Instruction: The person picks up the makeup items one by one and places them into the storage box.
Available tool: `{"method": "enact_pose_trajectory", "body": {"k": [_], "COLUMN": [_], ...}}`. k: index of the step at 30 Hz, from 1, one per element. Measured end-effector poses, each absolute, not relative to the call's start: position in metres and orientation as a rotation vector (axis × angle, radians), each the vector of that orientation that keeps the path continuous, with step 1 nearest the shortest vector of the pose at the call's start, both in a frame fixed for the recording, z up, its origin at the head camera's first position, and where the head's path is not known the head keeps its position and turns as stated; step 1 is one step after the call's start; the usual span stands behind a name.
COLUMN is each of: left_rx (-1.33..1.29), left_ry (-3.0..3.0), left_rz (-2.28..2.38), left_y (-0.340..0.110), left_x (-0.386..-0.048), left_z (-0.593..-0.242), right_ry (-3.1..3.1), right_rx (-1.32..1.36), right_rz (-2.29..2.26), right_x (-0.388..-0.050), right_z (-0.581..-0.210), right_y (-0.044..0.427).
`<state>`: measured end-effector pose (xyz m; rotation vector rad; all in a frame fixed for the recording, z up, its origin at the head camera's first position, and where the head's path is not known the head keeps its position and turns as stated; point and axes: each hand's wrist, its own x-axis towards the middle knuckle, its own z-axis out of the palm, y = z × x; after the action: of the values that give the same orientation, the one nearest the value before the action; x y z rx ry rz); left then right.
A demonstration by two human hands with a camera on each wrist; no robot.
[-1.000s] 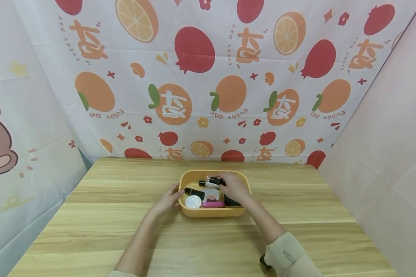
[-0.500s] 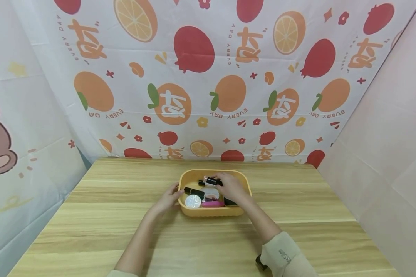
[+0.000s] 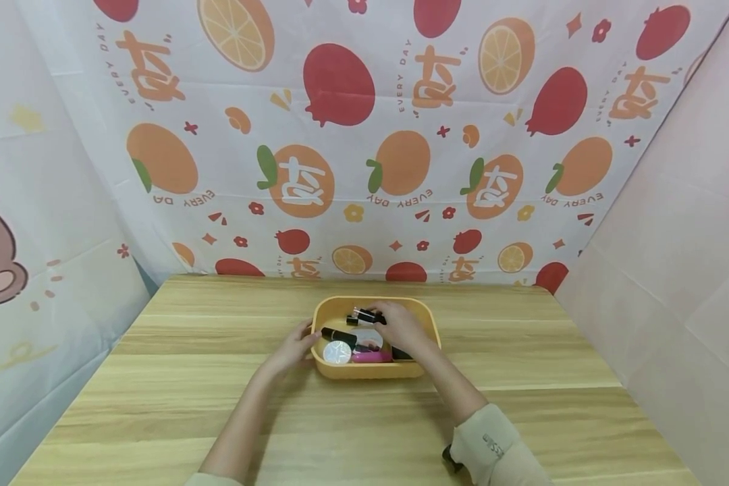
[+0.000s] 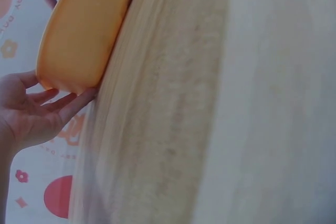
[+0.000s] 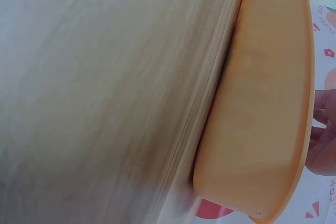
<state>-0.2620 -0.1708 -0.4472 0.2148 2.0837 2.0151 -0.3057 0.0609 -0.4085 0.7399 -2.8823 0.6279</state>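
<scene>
A yellow plastic storage box (image 3: 373,371) stands on the table with cosmetics inside. At its left end my left hand (image 3: 291,349) grips the wall, thumb at the rim and fingers along the outside (image 4: 37,111). Over the box's right part, my right hand (image 3: 403,329) pinches a slim black lipstick-like tube with a clear end (image 3: 366,315). Just below that tube lies another tube with a black cap (image 3: 352,320). Also in the box are a black tube (image 3: 338,337), a round white compact (image 3: 337,352), a pink tube (image 3: 370,357) and a dark item (image 3: 401,354), partly hidden by my right hand.
The wood-grain table (image 3: 364,432) extends around the box on all sides. A fruit-print cloth (image 3: 364,162) hangs behind its back edge, and pale cloths hang at left and right. A black strap (image 3: 451,459) shows by the right sleeve.
My right hand has shifted slightly left with the black tube, and its forearm has moved a little left too. The left hand keeps its hold on the box, which stays in place.
</scene>
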Motion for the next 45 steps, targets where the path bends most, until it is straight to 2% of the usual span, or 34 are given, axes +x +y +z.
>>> {"method": "enact_pose_trajectory", "body": {"k": [20,45], "left_rx": [0.288,0.21], "left_ry": [2.044,2.036], "left_rz": [1.998,2.05], "left_y": [-0.177,-0.1738], "left_x": [-0.2633,-0.2623], "left_z": [-0.4412,-0.4437], "right_ry": [-2.887,-2.923], "right_rx": [0.71,0.638], "right_rz": [0.662,0.639], "right_x": [-0.3078,-0.3072], "right_z": [-0.4045,-0.4093], "right_y": [0.0566,0.0554]}}
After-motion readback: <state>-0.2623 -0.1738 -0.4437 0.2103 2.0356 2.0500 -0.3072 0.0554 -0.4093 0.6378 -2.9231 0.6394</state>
